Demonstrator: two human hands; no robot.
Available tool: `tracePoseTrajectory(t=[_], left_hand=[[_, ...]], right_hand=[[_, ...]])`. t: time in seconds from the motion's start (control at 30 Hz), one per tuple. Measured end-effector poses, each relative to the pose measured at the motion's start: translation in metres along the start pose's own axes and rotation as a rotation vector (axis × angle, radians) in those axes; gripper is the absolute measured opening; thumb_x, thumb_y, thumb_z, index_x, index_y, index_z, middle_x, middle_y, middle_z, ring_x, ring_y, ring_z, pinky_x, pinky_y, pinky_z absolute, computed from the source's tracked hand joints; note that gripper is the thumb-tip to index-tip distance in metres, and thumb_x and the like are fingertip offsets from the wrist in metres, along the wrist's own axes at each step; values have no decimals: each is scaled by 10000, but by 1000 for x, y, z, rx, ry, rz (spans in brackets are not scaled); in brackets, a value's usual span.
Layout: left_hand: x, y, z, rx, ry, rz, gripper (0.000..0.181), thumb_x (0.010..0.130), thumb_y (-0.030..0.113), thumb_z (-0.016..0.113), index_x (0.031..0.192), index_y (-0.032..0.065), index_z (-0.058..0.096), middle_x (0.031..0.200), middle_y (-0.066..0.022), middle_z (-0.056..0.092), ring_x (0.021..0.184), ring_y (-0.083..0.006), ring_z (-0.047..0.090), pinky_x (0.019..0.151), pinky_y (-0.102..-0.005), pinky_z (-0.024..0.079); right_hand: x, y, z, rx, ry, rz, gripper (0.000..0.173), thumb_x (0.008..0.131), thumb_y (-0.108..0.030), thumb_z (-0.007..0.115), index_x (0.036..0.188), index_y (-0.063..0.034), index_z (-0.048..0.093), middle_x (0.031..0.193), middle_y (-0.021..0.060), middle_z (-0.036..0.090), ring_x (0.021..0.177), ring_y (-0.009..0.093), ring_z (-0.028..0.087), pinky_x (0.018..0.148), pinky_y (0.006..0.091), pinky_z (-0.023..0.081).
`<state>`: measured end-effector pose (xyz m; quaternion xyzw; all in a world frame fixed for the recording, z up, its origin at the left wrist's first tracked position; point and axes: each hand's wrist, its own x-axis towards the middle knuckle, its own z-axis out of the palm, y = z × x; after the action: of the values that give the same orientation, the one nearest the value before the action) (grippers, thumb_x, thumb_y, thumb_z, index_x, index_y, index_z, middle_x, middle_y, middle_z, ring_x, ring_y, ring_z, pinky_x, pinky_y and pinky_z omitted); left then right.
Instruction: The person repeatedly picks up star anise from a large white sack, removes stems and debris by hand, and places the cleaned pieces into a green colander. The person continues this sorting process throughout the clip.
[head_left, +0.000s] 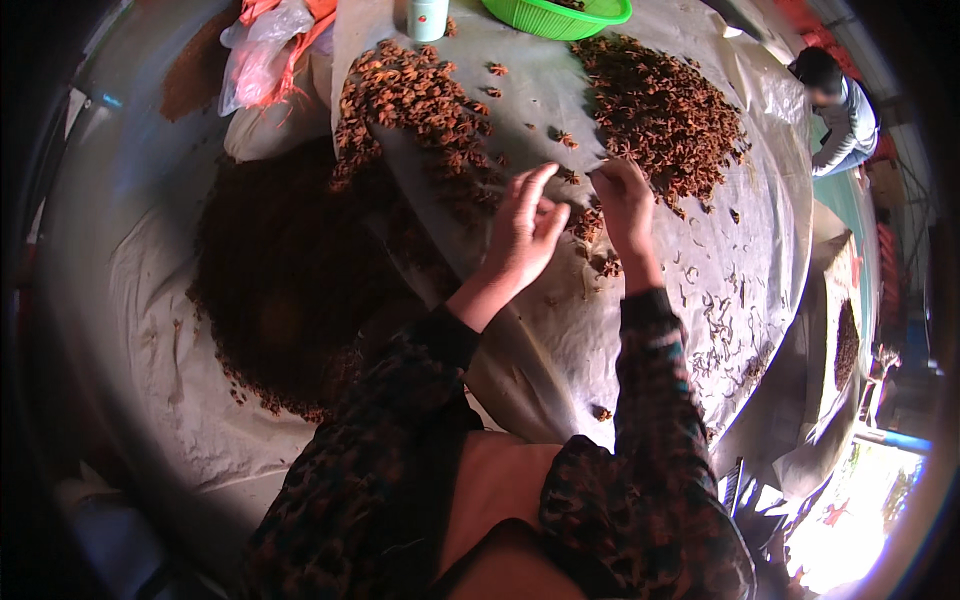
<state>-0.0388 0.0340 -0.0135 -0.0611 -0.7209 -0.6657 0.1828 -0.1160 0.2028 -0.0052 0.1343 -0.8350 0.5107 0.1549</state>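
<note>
My left hand (525, 229) is over the plastic sheet (525, 360), thumb and fingers apart, with nothing visible in it. Close by on the right is my right hand (626, 202), its fingertips pinched together; whether a small piece is between them cannot be made out. A single star anise pod (571, 177) lies between the fingertips of both hands. Under and between the hands are more loose star anise (589, 223). Beyond my right hand spreads a dense star anise pile (667, 120). A looser, sunlit star anise pile (412, 94) lies past my left hand.
A green plastic basket (562, 22) and a pale cylindrical container (427, 21) stand at the far side. Left is a large shaded dark heap (285, 292), with plastic bags (270, 52) behind. Thin dark scraps (716, 322) lie at right. Another person (844, 116) is at far right.
</note>
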Motion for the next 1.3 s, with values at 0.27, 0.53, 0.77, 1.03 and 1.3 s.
tracePoseTrajectory(t=[0.27, 0.53, 0.77, 1.03, 1.3], left_hand=[[-32, 28, 18, -287, -290, -110, 124, 1022, 74, 532, 1124, 17, 575, 903, -71, 625, 772, -147, 603, 714, -300, 507], [14, 11, -34, -424, 274, -293, 335, 1009, 162, 596, 1339, 143, 538, 1289, -101, 457, 833, -137, 605, 743, -287, 568], [7, -9, -18, -2, 73, 39, 153, 935, 66, 678, 1087, 45, 676, 1152, -72, 599, 773, -131, 619, 623, -252, 543], [-12, 13, 16, 21, -291, 16, 233, 994, 61, 566, 1224, 29, 586, 947, -92, 663, 724, -140, 600, 669, -277, 512], [-19, 19, 13, -243, -298, -202, 84, 1034, 73, 519, 1073, 59, 592, 825, -27, 616, 620, -94, 542, 552, -260, 464]], right_hand=[[-99, -94, -12, -117, 185, -72, 67, 915, 11, 607, 947, -45, 591, 872, 119, 642, 762, 220, 629, 666, 343, 508], [-103, -19, -110, -622, 281, 42, 111, 885, -57, 668, 995, -65, 680, 972, 125, 701, 782, 273, 688, 739, 362, 532], [-41, 5, -39, -638, -279, 214, 268, 851, -333, 714, 971, -94, 730, 838, 151, 720, 816, 332, 703, 741, 428, 548], [-70, -50, -31, -123, -159, 122, 119, 876, -168, 660, 911, -55, 675, 871, 147, 723, 779, 326, 709, 686, 412, 548], [-88, -84, -53, -352, -299, 9, 135, 915, -158, 628, 903, -25, 611, 882, 175, 699, 813, 391, 675, 740, 422, 531]])
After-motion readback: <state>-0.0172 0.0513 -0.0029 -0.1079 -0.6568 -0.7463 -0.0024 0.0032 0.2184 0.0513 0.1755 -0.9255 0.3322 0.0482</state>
